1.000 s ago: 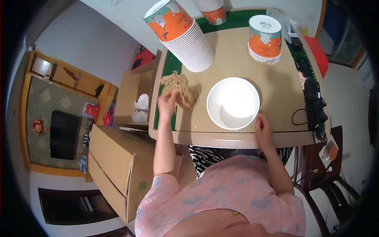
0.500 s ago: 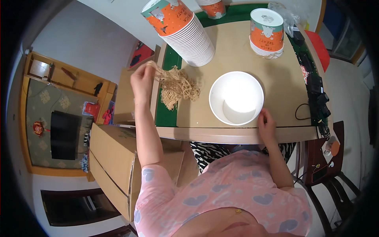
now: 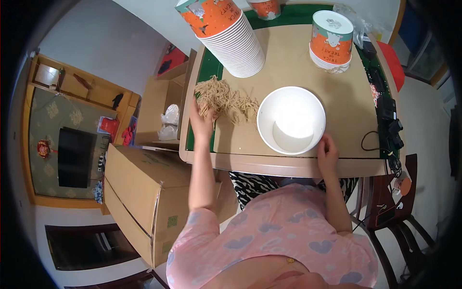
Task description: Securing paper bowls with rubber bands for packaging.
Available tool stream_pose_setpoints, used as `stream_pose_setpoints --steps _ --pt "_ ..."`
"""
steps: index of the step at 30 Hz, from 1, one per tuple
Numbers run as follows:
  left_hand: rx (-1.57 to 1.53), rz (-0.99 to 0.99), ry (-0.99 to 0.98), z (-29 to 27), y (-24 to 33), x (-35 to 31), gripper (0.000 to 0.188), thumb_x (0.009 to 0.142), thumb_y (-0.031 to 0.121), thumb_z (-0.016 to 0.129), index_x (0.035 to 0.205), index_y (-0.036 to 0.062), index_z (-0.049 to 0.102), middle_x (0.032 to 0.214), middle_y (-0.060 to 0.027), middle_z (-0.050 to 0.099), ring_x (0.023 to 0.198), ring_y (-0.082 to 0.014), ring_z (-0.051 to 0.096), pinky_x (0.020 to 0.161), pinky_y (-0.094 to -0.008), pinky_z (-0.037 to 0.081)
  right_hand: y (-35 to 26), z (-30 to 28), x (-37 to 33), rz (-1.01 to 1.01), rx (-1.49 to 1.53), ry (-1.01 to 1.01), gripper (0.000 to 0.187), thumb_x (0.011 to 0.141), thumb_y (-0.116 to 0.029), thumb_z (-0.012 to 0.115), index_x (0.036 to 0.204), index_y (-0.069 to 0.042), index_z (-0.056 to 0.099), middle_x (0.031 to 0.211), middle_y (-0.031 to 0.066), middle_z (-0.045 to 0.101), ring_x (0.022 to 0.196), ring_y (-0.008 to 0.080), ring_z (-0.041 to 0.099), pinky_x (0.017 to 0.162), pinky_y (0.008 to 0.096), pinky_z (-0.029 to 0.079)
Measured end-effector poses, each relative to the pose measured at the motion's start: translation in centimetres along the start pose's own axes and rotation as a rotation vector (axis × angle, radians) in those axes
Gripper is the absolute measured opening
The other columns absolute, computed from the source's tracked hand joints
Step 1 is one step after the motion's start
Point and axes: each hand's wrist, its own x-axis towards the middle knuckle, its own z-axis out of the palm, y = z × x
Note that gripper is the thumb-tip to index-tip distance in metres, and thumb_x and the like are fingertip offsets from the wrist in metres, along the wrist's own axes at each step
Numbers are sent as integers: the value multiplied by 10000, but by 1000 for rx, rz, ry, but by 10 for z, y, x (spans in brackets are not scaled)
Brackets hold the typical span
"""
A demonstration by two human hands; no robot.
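A tangled heap of tan cords (image 3: 215,96) lies at the table's left side, some strands spread toward the white paper bucket (image 3: 291,120). At the heap's near edge is my left hand (image 3: 202,126), fingers apart and touching or just beside the cords. The bucket stands with its mouth up near the front edge, and its white inside shows. My right hand (image 3: 328,153) is curled against the bucket's near right side at the rim; part of its fingers is hidden.
A tall tilted-looking stack of orange-and-green paper buckets (image 3: 236,45) stands at the back left. A shorter upside-down stack (image 3: 331,43) is at the back right. Black cables and adapters (image 3: 386,108) line the right edge. Large cardboard boxes (image 3: 139,192) stand left of the table.
My left hand has come down and to the right from a raised pinch on some strands, and its fingers have opened. The cords now spread further toward the bucket. My right hand stays by the bucket.
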Motion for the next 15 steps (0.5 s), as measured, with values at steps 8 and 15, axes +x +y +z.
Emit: stream_pose_setpoints --steps 8,15 --pt "14 -171 17 36 -13 -87 91 802 102 683 855 30 672 836 -86 646 744 -185 604 688 -293 486 7 1 -2 81 -45 -39 163 929 -72 493 1057 -34 586 732 56 589 598 88 526 547 253 432" --pt "88 50 -89 66 15 -25 121 791 120 661 855 20 682 786 -143 652 729 -286 621 693 -382 486 5 2 -2 100 -3 -20 182 930 -59 471 1076 -41 578 809 57 610 681 71 528 583 244 434"
